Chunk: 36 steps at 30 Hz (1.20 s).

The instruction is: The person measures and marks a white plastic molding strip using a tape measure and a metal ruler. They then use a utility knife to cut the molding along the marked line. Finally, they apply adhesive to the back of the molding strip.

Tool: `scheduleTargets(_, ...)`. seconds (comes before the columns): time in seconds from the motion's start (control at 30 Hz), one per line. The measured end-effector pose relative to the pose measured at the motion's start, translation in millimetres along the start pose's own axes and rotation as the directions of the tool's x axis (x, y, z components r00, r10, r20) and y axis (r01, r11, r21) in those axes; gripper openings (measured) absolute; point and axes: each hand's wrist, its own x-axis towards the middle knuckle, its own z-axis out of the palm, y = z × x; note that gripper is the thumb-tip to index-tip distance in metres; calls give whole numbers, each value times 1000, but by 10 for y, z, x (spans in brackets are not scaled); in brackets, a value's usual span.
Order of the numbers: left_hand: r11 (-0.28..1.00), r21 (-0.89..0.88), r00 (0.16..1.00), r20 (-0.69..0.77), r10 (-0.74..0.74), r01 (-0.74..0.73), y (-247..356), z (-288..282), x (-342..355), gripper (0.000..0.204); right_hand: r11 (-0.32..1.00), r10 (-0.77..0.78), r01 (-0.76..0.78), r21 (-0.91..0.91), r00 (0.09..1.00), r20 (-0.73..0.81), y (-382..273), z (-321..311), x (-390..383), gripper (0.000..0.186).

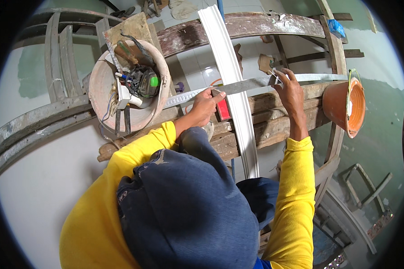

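Blue cap (188,210) closest, low in view. Left hand (206,105) closed around the long metal ruler (251,84), pressing it across the white trim strip (235,89). Right hand (289,89) pinching a pencil (274,74) on the ruler, right of the strip. Orange bucket (345,105) farther right; bowl of tools (130,89) left of the strip.

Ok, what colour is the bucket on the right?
Orange plastic bucket, white-smeared rim; head view shows it best.

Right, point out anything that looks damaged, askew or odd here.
The orange bucket lies tipped on its side at the planks' right end, mouth facing outward. The wooden planks are rough and paint-spattered. The metal ruler, held by the left hand and right hand, crosses the white moulding squarely; nothing spilled.
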Motion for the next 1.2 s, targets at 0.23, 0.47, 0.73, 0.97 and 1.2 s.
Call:
scheduleTargets(0.23,999,34,999,-22,-34,35,36,12,-17,24,1000,10,-10,10,1000,20,12,10,0,50)
scheduleTargets(0.47,1000,15,1000,0,-24,24,24,4,-6,24,1000,9,-9,20,1000,11,-11,-34,-24,53)
scheduleTargets(0.73,996,79,999,-25,-27,29,26,11,12,27,999,18,-17,51,1000,-23,-145,-285,-381,38)
scheduleTargets(0.97,999,46,999,-40,-7,9,-2,42,13,23,961,228,-255,109,949,216,-403,-392,-902,51)
scheduleTargets(1.2,999,38,1000,-3,-29,29,-13,1,38,32,956,110,-140,258,986,128,-475,-348,-1267,37)
